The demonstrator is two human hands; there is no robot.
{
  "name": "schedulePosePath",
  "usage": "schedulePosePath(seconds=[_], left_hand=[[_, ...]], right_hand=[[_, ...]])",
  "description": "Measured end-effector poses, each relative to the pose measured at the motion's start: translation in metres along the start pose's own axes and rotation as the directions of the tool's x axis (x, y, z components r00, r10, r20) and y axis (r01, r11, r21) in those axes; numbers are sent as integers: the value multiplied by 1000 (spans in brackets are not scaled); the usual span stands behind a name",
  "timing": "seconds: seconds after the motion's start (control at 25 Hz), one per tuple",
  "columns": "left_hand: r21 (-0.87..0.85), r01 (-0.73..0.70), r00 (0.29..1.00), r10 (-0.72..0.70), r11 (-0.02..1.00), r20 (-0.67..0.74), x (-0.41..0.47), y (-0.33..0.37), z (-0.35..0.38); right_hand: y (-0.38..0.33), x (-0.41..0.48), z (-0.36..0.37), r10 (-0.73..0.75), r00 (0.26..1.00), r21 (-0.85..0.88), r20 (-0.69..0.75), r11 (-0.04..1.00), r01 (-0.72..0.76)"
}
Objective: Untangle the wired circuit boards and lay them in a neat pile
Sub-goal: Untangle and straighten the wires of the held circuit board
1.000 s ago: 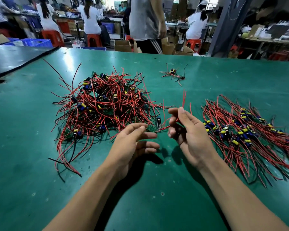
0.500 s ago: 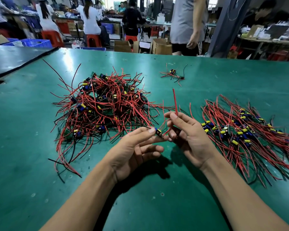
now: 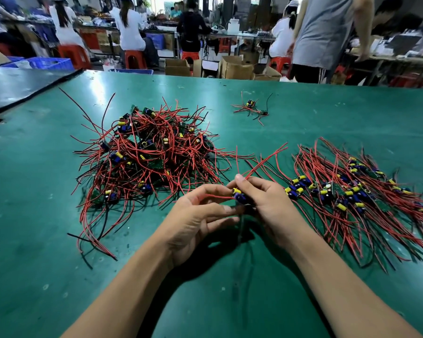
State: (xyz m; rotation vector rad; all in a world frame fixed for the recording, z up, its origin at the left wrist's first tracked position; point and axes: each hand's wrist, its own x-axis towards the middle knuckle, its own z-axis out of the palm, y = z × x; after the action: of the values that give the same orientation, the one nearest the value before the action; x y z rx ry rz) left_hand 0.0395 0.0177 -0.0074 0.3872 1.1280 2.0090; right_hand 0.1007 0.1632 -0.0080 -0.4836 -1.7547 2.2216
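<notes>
**Red-wired boards: sort partly done, big tangle left**

Green table (image 3: 303, 113) carries the tangled heap (image 3: 152, 154), which serves as the landmark. Well to the right of the heap lies the neat pile (image 3: 357, 191), its boards bunched together and their leads fanned roughly one way. That part looks done. The heap seems at least as large as the pile, so I'd judge about half the work is left, maybe more.

The held board (image 3: 239, 196) is lifted off the table just right of the heap's near edge, between heap and pile. The right hand (image 3: 266, 203) pinches it by the body, thumb on top. The left hand (image 3: 198, 223) is curled around its red lead (image 3: 217, 196), which stretches back toward the heap. The free leads (image 3: 266, 159) stick up and away. This board looks nearly clear of the heap, but it isn't placed yet.

A stray cluster (image 3: 252, 107) sits beyond the heap to the right, unsorted.

In the way: the heap's outer wires sprawl toward the hands, so snags are likely. Left of the heap and beyond it is a dark mat (image 3: 22, 86). Far beyond the heap are cardboard boxes (image 3: 235, 67) and a person in a grey shirt (image 3: 325, 32), both off the table.
</notes>
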Motion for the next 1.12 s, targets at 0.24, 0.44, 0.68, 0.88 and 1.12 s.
schedulePosePath(seconds=[0.24,0.44,0.68,0.88,1.12], left_hand=[[-50,3,999,-5,999,-42,3,0,1],[-12,-45,999,45,999,-15,2,-5,4],[46,-58,998,59,997,-19,1,-7,4],[-3,-23,998,23,1000,-59,3,-6,7],[62,37,996,-31,997,-87,3,-9,7]], right_hand=[[3,1,0,-210,978,-256,-11,946,201],[7,5,-3,-231,969,-300,-87,934,196],[7,6,-6,-154,979,-183,-135,975,128],[10,3,-1,-163,985,-150,-56,977,153],[11,-1,6,-172,985,-148,-12,974,168]])
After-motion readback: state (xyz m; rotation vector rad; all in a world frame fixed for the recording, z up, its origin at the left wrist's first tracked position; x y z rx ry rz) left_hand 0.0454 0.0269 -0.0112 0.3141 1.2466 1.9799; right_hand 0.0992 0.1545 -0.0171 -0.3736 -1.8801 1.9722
